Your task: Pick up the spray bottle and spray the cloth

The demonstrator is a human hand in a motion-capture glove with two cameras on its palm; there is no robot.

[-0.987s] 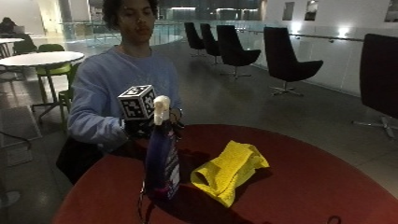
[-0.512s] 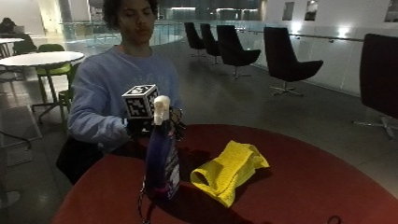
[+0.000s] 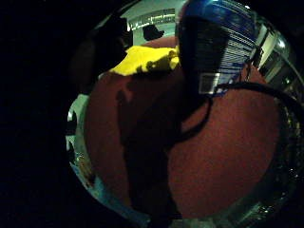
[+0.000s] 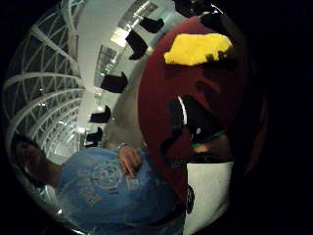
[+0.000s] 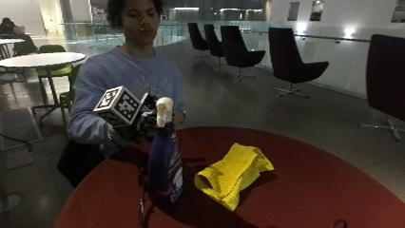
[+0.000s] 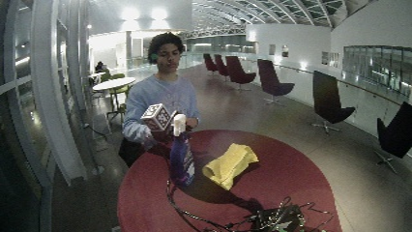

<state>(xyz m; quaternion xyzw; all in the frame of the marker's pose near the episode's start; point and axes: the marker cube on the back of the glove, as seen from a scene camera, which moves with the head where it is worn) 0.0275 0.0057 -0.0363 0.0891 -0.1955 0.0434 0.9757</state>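
A blue spray bottle [image 5: 164,166] is seen upright on the round red table [image 5: 329,190], its white nozzle just beside the gloved right hand [image 5: 136,128] at its neck. A crumpled yellow cloth [image 5: 234,173] lies near the bottle. Whether the hand's fingers are curled round the neck cannot be told.

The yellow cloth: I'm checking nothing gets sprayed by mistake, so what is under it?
The yellow cloth lies crumpled on the red table, beside the spray bottle. Whatever its folds cover is hidden.
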